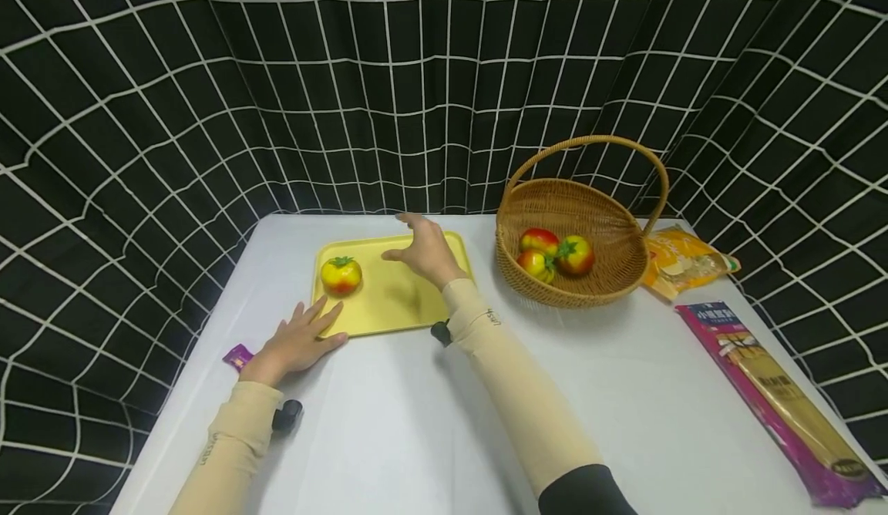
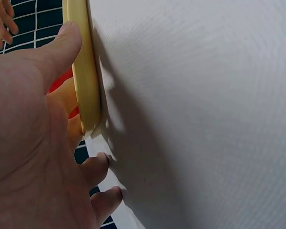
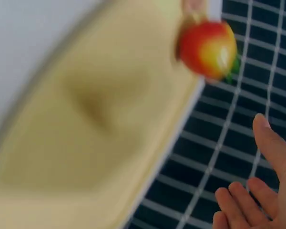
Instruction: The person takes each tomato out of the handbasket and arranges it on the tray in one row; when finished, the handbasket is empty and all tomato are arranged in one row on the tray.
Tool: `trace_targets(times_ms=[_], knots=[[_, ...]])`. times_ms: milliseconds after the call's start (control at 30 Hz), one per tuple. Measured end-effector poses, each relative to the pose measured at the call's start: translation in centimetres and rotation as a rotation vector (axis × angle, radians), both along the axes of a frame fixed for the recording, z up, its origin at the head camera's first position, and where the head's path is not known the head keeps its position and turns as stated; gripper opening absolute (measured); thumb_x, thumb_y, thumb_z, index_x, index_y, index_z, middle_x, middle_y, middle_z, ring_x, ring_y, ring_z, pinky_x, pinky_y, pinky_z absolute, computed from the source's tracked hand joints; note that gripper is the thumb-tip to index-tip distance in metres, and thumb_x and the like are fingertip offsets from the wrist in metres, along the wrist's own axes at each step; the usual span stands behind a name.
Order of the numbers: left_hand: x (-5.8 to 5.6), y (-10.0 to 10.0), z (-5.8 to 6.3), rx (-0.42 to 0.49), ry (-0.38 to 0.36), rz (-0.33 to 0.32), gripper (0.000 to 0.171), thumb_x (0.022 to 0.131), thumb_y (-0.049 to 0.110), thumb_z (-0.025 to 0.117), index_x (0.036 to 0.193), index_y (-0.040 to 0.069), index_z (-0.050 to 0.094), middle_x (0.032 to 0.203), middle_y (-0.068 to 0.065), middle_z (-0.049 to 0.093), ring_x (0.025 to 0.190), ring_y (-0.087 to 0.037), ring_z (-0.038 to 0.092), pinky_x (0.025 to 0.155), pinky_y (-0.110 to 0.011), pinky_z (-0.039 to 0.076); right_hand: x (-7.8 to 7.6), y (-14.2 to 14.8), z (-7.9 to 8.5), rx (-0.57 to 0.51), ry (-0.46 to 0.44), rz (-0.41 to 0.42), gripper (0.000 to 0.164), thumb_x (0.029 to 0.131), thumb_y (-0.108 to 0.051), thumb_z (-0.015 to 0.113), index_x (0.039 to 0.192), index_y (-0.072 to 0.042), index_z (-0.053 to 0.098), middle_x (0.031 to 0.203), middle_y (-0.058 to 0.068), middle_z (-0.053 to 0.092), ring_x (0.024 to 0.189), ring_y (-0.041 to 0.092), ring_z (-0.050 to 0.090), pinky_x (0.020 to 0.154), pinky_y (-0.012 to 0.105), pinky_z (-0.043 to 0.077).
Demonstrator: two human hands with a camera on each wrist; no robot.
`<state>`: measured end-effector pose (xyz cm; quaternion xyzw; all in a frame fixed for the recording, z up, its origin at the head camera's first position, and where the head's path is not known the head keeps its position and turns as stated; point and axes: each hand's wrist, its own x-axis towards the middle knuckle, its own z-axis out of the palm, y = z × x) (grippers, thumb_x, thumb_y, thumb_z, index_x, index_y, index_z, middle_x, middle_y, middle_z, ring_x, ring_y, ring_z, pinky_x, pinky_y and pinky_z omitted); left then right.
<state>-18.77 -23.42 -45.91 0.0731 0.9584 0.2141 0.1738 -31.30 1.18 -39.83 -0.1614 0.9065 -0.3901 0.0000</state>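
Observation:
A yellow tray (image 1: 381,303) lies at the back of the white table, with a red-and-yellow tomato (image 1: 341,276) with green leaves on its left side. My left hand (image 1: 298,341) is at the tray's near left corner, fingers spread; in the left wrist view its thumb lies against the tray's edge (image 2: 88,71). Over the right part of the tray hovers my right hand (image 1: 428,251), with thumb and fingers held apart and nothing between them. The right wrist view shows the same tomato (image 3: 207,50) beyond this hand.
Right of the tray stands a wicker basket (image 1: 617,245) with a tall handle, holding 3 similar tomatoes (image 1: 576,256). An orange food bag (image 1: 683,260) and a long pink packet (image 1: 777,399) lie along the right edge. A small purple packet (image 1: 239,356) is beside my left wrist.

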Motion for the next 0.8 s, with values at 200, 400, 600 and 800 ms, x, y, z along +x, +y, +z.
trace_targets(times_ms=[200,400,600,800], knots=[[0.1,-0.5,0.1,0.0,0.01,-0.001,0.076,0.108,0.055,0.051,0.168,0.013,0.03,0.176,-0.026,0.01,0.157,-0.063,-0.001,0.124,-0.082,0.003,-0.7,5.1,3.7,-0.037,-0.024,0.018,0.08,0.087,-0.026,0.091,0.157,-0.013,0.052,0.163,0.007,0.052,0.152,0.031,0.048,0.127,0.047,0.041],[0.2,-0.8,0.1,0.024,-0.012,0.005,0.077,0.108,0.055,0.051,0.168,0.012,0.028,0.177,-0.026,0.007,0.157,-0.063,-0.005,0.124,-0.081,-0.001,-0.5,10.4,5.9,-0.055,-0.089,0.077,0.073,0.088,-0.023,0.09,0.152,-0.01,0.057,0.158,0.011,0.057,0.148,0.033,0.053,0.125,0.048,0.043],[0.3,-0.5,0.0,0.021,-0.013,-0.001,0.077,0.108,0.055,0.051,0.168,0.012,0.028,0.176,-0.027,0.007,0.157,-0.063,-0.004,0.123,-0.081,0.0,-0.4,15.8,7.0,-0.041,-0.198,0.086,0.062,0.093,-0.025,0.085,0.148,-0.009,0.062,0.15,0.014,0.064,0.139,0.033,0.06,0.12,0.048,0.05],[0.1,0.0,-0.1,0.023,-0.005,-0.015,0.077,0.108,0.056,0.051,0.168,0.012,0.029,0.176,-0.027,0.007,0.157,-0.064,-0.003,0.123,-0.081,0.0,0.0,20.1,6.4,-0.005,-0.238,0.014,0.062,0.095,-0.031,0.083,0.149,-0.011,0.061,0.152,0.013,0.062,0.143,0.034,0.057,0.123,0.052,0.044]])
